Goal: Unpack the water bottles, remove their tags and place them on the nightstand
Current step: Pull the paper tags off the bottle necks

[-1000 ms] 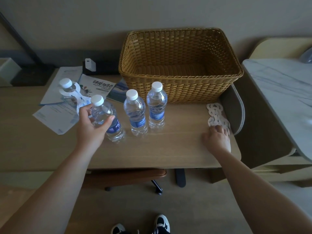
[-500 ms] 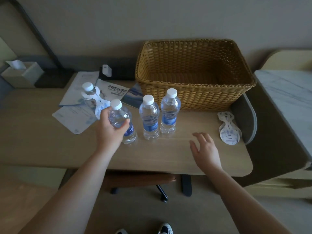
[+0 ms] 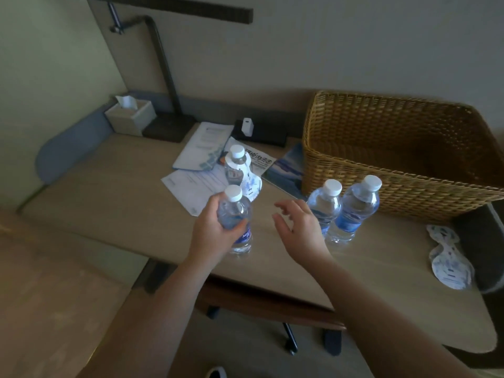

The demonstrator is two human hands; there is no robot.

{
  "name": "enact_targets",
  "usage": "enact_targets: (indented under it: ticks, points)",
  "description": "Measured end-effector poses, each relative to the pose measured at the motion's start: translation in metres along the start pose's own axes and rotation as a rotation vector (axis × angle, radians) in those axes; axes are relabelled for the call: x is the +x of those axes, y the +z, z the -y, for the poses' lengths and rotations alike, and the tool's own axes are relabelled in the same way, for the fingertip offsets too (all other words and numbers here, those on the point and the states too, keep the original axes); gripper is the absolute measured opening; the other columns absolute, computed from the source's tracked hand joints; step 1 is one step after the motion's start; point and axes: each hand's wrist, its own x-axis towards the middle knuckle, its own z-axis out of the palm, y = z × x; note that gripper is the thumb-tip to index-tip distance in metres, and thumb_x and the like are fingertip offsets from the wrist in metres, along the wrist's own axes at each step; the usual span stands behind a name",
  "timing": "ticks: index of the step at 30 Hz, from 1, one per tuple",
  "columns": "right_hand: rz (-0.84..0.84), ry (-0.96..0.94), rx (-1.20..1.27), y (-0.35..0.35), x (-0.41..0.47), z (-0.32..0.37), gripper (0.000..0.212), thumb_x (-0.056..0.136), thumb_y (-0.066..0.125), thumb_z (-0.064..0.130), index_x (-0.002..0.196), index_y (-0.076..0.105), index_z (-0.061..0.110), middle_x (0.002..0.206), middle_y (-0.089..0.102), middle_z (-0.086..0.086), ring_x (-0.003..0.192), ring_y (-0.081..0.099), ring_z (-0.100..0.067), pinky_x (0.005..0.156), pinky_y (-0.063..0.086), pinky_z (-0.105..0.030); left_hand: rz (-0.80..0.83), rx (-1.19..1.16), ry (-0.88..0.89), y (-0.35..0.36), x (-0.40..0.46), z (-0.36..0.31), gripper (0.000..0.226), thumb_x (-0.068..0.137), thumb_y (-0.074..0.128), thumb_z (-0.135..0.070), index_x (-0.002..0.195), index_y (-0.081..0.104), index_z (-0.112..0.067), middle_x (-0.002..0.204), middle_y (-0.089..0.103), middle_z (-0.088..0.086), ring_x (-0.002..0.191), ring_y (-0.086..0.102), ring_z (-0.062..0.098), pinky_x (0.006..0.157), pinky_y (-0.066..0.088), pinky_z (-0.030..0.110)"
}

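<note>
Your left hand (image 3: 211, 231) has its fingers (image 3: 236, 225) and thumb curled round the clear, ribbed plastic body of a water bottle (image 3: 236, 221), just above its blue label; the bottle stands upright near the front edge of the bench (image 3: 114, 208), white screw cap on top. Your right hand (image 3: 298, 227) hovers just beside it with fingers spread and loosely bent, holding nothing.

Behind the gripped bottle stands a tagged bottle (image 3: 236, 166), a white paper tag (image 3: 251, 184) with blue print hanging round its neck and down its side. To your right two more bottles stand side by side, one (image 3: 326, 205) partly behind your right hand, the other (image 3: 354, 211) just right of it, both with bare necks and blue labels.

Loose tags (image 3: 447, 260), flat and rounded, lie stacked near the bench's right end. Behind the pair of bottles sits a rectangular woven wicker basket (image 3: 381, 159). Printed papers (image 3: 196, 184) and a glossy leaflet lie flat under and around the tagged bottle. A square tissue box (image 3: 131, 118) sits at the far left corner beside a dark lamp base (image 3: 169, 128). The bench top is smooth, pale wood.
</note>
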Motion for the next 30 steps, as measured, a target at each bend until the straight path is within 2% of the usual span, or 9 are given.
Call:
enact_targets:
  ticks: [5, 9, 12, 17, 20, 21, 23, 27, 30]
  points:
    - [-0.018, 0.151, 0.039, 0.036, 0.042, 0.013, 0.036, 0.091, 0.06, 0.027, 0.126, 0.057, 0.018, 0.123, 0.053, -0.001, 0.107, 0.054, -0.014, 0.085, 0.042, -0.026, 0.234, -0.127, -0.038, -0.033, 0.02, 0.019, 0.067, 0.06, 0.078, -0.06, 0.119, 0.052, -0.043, 0.114, 0.063, -0.018, 0.109, 0.059, 0.001, 0.088, 0.055, 0.04]
    - [-0.028, 0.292, 0.071, 0.055, 0.068, 0.011, 0.053, 0.086, 0.065, 0.037, 0.134, 0.047, 0.023, 0.138, 0.046, -0.002, 0.119, 0.05, -0.017, 0.093, 0.045, -0.033, 0.282, -0.151, 0.002, -0.052, 0.039, 0.022, 0.06, 0.068, 0.058, -0.078, 0.119, 0.049, -0.048, 0.118, 0.058, -0.027, 0.11, 0.054, -0.009, 0.089, 0.046, 0.016]
    - [-0.02, 0.422, 0.107, 0.063, 0.085, 0.006, 0.065, 0.081, 0.069, 0.046, 0.137, 0.041, 0.029, 0.142, 0.043, 0.0, 0.123, 0.048, -0.019, 0.093, 0.046, -0.037, 0.231, -0.174, 0.0, -0.059, 0.066, 0.021, 0.048, 0.084, 0.05, -0.067, 0.123, 0.052, -0.038, 0.117, 0.059, -0.023, 0.111, 0.054, -0.008, 0.083, 0.04, 0.004]
    - [0.043, 0.578, 0.306, 0.071, 0.094, -0.005, 0.076, 0.074, 0.074, 0.049, 0.139, 0.038, 0.03, 0.126, 0.056, 0.004, 0.114, 0.054, -0.017, 0.086, 0.046, -0.032, 0.362, -0.108, -0.031, -0.041, 0.114, 0.023, 0.058, 0.086, 0.068, -0.041, 0.137, 0.045, -0.033, 0.133, 0.052, -0.01, 0.122, 0.048, 0.006, 0.094, 0.04, 0.023]
    - [0.0, 0.578, 0.341, 0.073, 0.087, -0.011, 0.033, 0.079, 0.073, 0.043, 0.107, 0.061, 0.031, 0.094, 0.067, 0.0, 0.086, 0.062, -0.016, 0.071, 0.049, -0.028, 0.397, -0.092, -0.026, -0.026, 0.131, 0.024, 0.061, 0.084, 0.071, -0.037, 0.138, 0.044, -0.032, 0.133, 0.051, -0.012, 0.122, 0.047, 0.006, 0.087, 0.04, 0.017]
    - [-0.025, 0.569, 0.335, 0.073, 0.085, -0.012, 0.017, 0.081, 0.071, 0.039, 0.094, 0.065, 0.03, 0.086, 0.067, 0.0, 0.079, 0.06, -0.017, 0.066, 0.047, -0.027, 0.399, -0.106, -0.03, -0.023, 0.135, 0.026, 0.06, 0.084, 0.072, -0.034, 0.137, 0.045, -0.03, 0.132, 0.052, -0.011, 0.124, 0.048, 0.008, 0.093, 0.041, 0.021]
    - [-0.057, 0.545, 0.336, 0.069, 0.082, -0.011, 0.008, 0.085, 0.068, 0.033, 0.081, 0.066, 0.026, 0.077, 0.066, 0.004, 0.076, 0.059, -0.017, 0.065, 0.046, -0.027, 0.399, -0.135, -0.031, -0.019, 0.139, 0.029, 0.059, 0.083, 0.074, -0.029, 0.136, 0.048, -0.027, 0.131, 0.055, -0.009, 0.125, 0.052, 0.014, 0.1, 0.044, 0.032]
    - [-0.062, 0.514, 0.386, 0.061, 0.083, -0.005, 0.008, 0.086, 0.068, 0.033, 0.091, 0.064, 0.028, 0.09, 0.069, 0.01, 0.091, 0.065, -0.011, 0.076, 0.053, -0.028, 0.375, -0.184, -0.026, -0.017, 0.142, 0.03, 0.059, 0.08, 0.077, -0.021, 0.133, 0.052, -0.024, 0.122, 0.057, -0.006, 0.118, 0.057, 0.016, 0.099, 0.05, 0.043]
    - [0.004, 0.498, 0.322, 0.063, 0.087, 0.006, 0.04, 0.079, 0.075, 0.034, 0.115, 0.056, 0.03, 0.106, 0.061, 0.015, 0.097, 0.059, -0.005, 0.076, 0.047, -0.022, 0.371, -0.174, -0.014, -0.018, 0.143, 0.03, 0.058, 0.079, 0.078, -0.021, 0.131, 0.053, -0.024, 0.118, 0.056, -0.009, 0.117, 0.058, 0.017, 0.097, 0.051, 0.042]
